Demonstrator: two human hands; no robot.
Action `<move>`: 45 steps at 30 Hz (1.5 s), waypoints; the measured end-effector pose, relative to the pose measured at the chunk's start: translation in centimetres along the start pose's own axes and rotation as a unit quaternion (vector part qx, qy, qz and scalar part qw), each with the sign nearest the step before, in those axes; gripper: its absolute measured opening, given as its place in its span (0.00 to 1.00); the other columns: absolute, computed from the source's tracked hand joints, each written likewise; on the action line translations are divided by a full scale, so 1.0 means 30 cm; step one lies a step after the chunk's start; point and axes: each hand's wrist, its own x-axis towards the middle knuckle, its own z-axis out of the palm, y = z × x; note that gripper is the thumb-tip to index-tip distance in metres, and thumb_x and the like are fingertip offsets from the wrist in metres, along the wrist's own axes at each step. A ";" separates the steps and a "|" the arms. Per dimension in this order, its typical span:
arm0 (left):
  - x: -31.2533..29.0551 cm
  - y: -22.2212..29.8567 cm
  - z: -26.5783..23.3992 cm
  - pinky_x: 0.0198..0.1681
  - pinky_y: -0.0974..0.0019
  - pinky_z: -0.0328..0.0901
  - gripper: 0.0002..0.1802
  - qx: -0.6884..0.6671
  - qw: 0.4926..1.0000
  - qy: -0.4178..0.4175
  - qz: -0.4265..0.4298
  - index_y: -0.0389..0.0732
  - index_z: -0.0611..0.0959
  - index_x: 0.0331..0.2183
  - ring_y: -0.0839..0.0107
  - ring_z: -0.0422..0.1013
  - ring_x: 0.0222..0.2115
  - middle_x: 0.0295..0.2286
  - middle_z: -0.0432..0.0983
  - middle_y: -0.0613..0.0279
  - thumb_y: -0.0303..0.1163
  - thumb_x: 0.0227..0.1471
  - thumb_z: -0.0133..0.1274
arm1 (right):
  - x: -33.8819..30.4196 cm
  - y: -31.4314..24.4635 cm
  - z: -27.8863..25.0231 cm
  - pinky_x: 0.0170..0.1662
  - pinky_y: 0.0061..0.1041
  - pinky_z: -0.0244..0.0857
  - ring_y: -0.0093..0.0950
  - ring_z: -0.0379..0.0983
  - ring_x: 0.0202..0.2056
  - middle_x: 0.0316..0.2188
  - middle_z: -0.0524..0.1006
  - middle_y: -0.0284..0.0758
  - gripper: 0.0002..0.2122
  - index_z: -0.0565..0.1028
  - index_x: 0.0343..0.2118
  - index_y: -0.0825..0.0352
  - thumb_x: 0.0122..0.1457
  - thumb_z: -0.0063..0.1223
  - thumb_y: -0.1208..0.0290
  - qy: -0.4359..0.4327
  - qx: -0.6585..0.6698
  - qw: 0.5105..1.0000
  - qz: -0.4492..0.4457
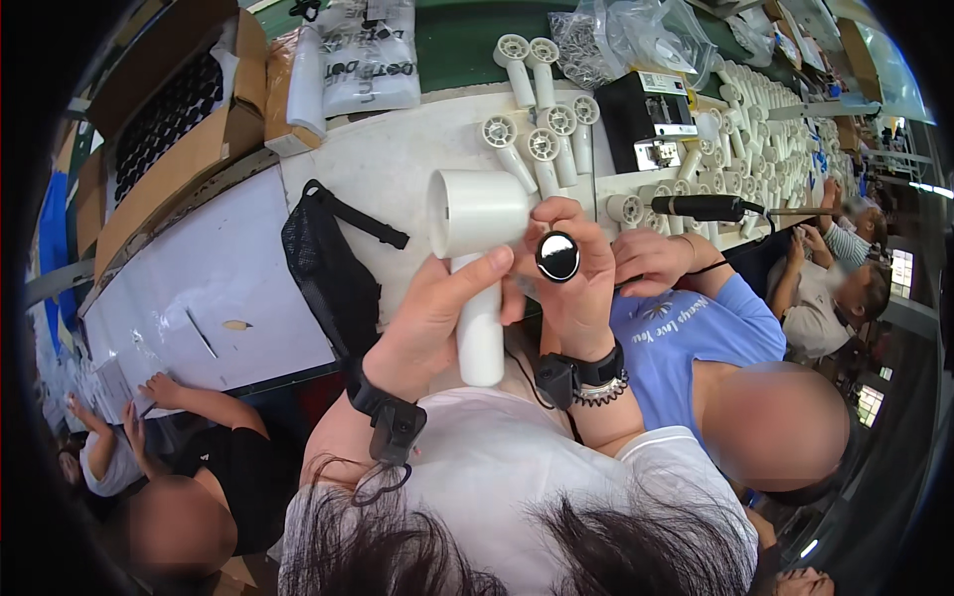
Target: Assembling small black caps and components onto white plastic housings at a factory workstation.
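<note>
- The white shell (482, 223) is in the left grip (422, 323), thumb and fingers closed round its handle, just below the head.
- The handle's long axis runs 12 to 6 o'clock; the head's wide mouth faces 9.
- The shiny-faced black cap (557, 256) lies at 4 o'clock from the head, pinched in the right grip (586, 298).
- Right fingers stand close to the head's back end; whether they touch, I cannot tell.
- Around, on the tabletop (383, 154): other shells (564, 159) at 1, black bag (323, 258) at 9; a co-worker's hand (648, 260) at 3.
</note>
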 end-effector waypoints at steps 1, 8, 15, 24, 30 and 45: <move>-0.004 -0.010 0.002 0.24 0.74 0.64 0.17 -0.043 0.999 -0.015 -0.024 0.37 0.72 0.40 0.74 0.70 0.25 0.30 0.73 0.61 0.34 0.50 0.54 | 0.000 -0.007 0.005 0.51 0.27 0.57 0.29 0.63 0.46 0.45 0.65 0.38 0.18 0.72 0.42 0.68 0.47 0.60 0.71 -0.015 -0.009 1.000 -0.003; -0.045 -0.015 0.006 0.24 0.73 0.65 0.20 -0.099 0.995 -0.003 -0.032 0.37 0.69 0.43 0.72 0.71 0.27 0.30 0.72 0.61 0.35 0.51 0.54 | 0.008 -0.012 0.022 0.52 0.28 0.56 0.29 0.63 0.48 0.47 0.63 0.40 0.19 0.74 0.41 0.68 0.43 0.63 0.73 -0.087 -0.053 0.994 -0.026; -0.064 -0.018 0.009 0.24 0.72 0.65 0.20 -0.130 0.991 -0.025 -0.034 0.39 0.68 0.46 0.72 0.70 0.27 0.31 0.71 0.61 0.32 0.51 0.53 | 0.012 -0.013 0.020 0.46 0.28 0.65 0.38 0.65 0.48 0.49 0.61 0.42 0.17 0.74 0.40 0.64 0.48 0.62 0.67 -0.125 -0.049 0.991 -0.025; -0.087 -0.024 0.017 0.26 0.73 0.64 0.26 -0.081 0.997 0.003 -0.011 0.38 0.66 0.49 0.77 0.65 0.23 0.33 0.70 0.59 0.32 0.48 0.56 | 0.019 -0.077 0.041 0.47 0.29 0.63 0.34 0.66 0.46 0.49 0.61 0.42 0.23 0.73 0.42 0.68 0.43 0.65 0.65 -0.140 -0.151 0.976 -0.063; -0.104 0.001 0.028 0.28 0.71 0.66 0.25 0.063 0.991 0.072 0.092 0.37 0.72 0.44 0.77 0.68 0.25 0.31 0.72 0.62 0.27 0.42 0.61 | 0.005 -0.178 0.068 0.43 0.26 0.63 0.30 0.67 0.41 0.47 0.64 0.41 0.24 0.74 0.40 0.71 0.38 0.68 0.68 -0.121 -0.419 0.884 -0.167; -0.132 0.016 0.056 0.30 0.77 0.65 0.25 0.237 0.945 0.050 0.222 0.35 0.71 0.45 0.81 0.69 0.27 0.36 0.74 0.57 0.20 0.41 0.59 | 0.034 -0.187 0.099 0.36 0.26 0.64 0.32 0.70 0.34 0.33 0.74 0.38 0.21 0.76 0.35 0.71 0.32 0.67 0.77 -0.159 -0.471 0.809 -0.314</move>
